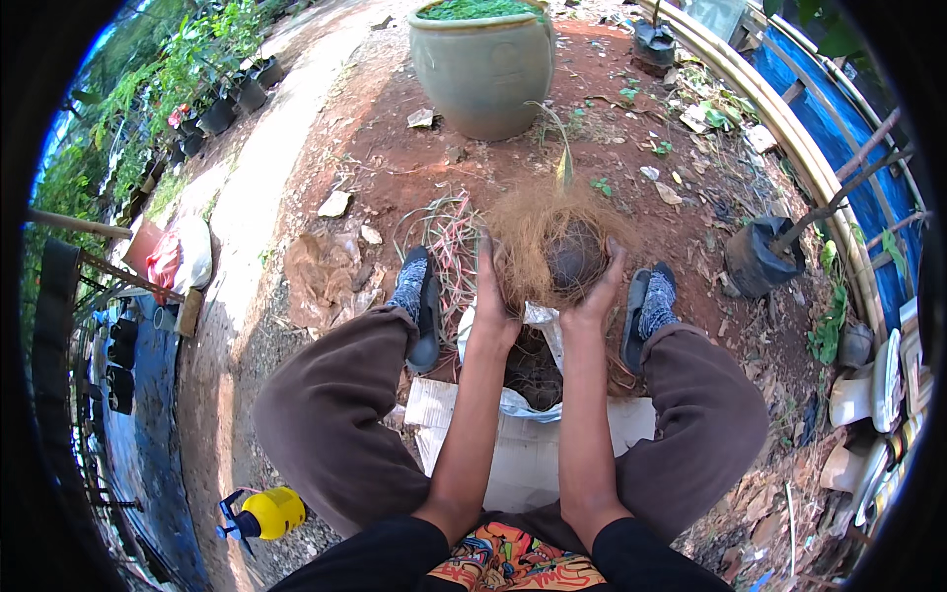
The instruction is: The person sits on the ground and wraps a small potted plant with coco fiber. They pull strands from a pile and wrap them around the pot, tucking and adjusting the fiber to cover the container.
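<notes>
Between my two palms sits a dark rounded ball [575, 255], which looks like packed soil or a root ball. Loose brown coconut fibre [521, 240] covers its left side and top, and thin strands cross its dark face. My left hand [494, 281] presses the fibre from the left, while my right hand [601, 287] cups the ball from the right. A narrow green and yellowish leaf [565, 166] rises just beyond the fibre; its base is hidden. Under my wrists stands an open white sack [546, 320] with dark soil [534, 370] inside.
Flattened cardboard [518, 451] lies between my legs. Red and white plastic strands [459, 244] are heaped beside my left foot. A large glazed pot [484, 74] stands ahead, a black plant bag [762, 255] at right, a yellow spray bottle [274, 513] at lower left.
</notes>
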Demonstrator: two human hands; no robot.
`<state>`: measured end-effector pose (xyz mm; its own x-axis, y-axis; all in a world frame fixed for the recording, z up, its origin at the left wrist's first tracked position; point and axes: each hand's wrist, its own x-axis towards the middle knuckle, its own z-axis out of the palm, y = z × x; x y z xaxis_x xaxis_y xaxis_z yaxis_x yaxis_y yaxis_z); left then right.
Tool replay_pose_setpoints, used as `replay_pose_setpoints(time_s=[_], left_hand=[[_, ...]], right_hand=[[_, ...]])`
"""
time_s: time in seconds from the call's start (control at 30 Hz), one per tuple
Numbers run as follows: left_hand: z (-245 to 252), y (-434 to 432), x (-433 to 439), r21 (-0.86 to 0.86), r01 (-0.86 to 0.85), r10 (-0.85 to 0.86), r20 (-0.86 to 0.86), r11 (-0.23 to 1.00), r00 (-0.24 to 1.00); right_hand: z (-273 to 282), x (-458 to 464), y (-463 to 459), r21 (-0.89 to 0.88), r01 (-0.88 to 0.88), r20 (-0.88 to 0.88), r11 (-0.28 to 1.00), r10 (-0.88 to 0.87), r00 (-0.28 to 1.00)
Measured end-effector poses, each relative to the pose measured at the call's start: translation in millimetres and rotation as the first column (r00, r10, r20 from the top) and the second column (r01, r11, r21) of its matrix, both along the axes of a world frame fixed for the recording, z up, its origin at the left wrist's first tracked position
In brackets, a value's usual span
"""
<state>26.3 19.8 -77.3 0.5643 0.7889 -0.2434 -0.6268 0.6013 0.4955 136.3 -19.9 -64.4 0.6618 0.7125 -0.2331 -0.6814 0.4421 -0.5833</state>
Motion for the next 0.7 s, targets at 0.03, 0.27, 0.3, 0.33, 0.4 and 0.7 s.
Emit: replay_pose_setpoints(time_s=[0.03, 0.27, 0.3, 0.33, 0.4, 0.7], left_hand=[[0, 2, -3, 0.006, -0.046, 0.046, -0.034, 0.999, 0.998], [4, -13, 5, 0.142, -0.107, 0.117, -0.065, 0.984, 0.991], [4, -13, 4, 0.098, -0.134, 0.136, -0.021, 0.986, 0.990], [4, -12, 2, 0.082, -0.127, 0.124, 0.040, 0.989, 0.992], [2, -10, -5, 0.026, -0.128, 0.123, 0.133, 0.991, 0.983], [-19, -7, -11, -0.057, -0.038, 0.056, 0.342, 0.998, 0.938]], right_hand=[[-2, 1, 0, -0.019, 0.040, 0.040, 0.999, -0.039, 0.998], [-16, -14, 3, -0.114, 0.217, 0.617, 0.970, -0.102, 0.780], [-14, -14, 3, 0.003, 0.173, 0.691, 0.985, -0.127, 0.711], [-9, -13, 3, 0.066, 0.121, 0.746, 0.990, -0.129, 0.653], [3, -9, 4, 0.166, 0.003, 0.796, 0.986, -0.136, 0.590], [12, 3, -5, -0.333, 0.058, 0.839, 0.941, 0.267, 0.474]])
